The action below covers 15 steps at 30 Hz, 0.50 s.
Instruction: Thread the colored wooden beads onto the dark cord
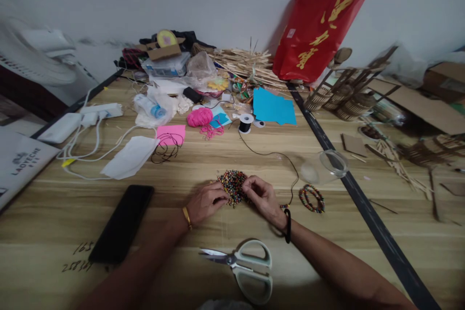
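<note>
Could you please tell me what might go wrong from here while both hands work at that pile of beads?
1. The beads lie loose on the wooden table; a nudge from the left hand or right hand could scatter them.
2. The black thread runs from the spool toward the right hand; a tug might drag the spool over.
3. The scissors appear partly open between the forearms; a wrist could catch the blades.

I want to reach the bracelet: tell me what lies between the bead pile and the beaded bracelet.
The right hand, fingertips on the bead pile, plus the black cord running down beside the beaded bracelet, shown in the head view.
</note>
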### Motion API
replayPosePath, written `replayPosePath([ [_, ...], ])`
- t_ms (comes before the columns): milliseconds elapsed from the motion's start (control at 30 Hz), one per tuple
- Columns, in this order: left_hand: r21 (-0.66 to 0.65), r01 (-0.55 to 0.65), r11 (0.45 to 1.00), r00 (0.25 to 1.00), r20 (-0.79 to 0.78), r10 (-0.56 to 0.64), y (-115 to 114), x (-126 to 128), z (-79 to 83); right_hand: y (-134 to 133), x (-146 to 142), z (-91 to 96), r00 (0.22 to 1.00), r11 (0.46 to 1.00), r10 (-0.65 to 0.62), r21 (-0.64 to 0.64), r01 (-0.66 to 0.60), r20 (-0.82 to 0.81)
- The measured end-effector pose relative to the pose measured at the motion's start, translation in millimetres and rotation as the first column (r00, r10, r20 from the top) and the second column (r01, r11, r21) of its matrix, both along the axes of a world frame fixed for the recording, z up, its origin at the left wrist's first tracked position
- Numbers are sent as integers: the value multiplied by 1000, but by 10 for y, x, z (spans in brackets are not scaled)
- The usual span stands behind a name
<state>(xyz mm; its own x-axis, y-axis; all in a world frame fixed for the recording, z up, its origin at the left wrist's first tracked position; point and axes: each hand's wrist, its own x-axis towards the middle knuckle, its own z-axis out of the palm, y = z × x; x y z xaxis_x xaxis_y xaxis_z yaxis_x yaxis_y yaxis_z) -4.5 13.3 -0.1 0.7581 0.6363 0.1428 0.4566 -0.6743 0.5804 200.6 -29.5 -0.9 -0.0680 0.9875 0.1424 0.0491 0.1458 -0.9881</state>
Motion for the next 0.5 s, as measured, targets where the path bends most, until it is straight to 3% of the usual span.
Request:
replayPosePath([
  [233, -15, -33, 999, 999, 25, 34, -11, 29, 3, -34, -23, 9, 984, 987, 19, 154, -47, 179],
  [367, -66, -75, 995, 992, 96, 81, -16, 51, -7, -51, -21, -4, 953, 957, 40, 263, -123, 300],
  [500, -150, -114, 982, 976, 166, 139, -6, 63, 11, -60, -11, -3, 922, 939, 60, 293, -182, 382],
])
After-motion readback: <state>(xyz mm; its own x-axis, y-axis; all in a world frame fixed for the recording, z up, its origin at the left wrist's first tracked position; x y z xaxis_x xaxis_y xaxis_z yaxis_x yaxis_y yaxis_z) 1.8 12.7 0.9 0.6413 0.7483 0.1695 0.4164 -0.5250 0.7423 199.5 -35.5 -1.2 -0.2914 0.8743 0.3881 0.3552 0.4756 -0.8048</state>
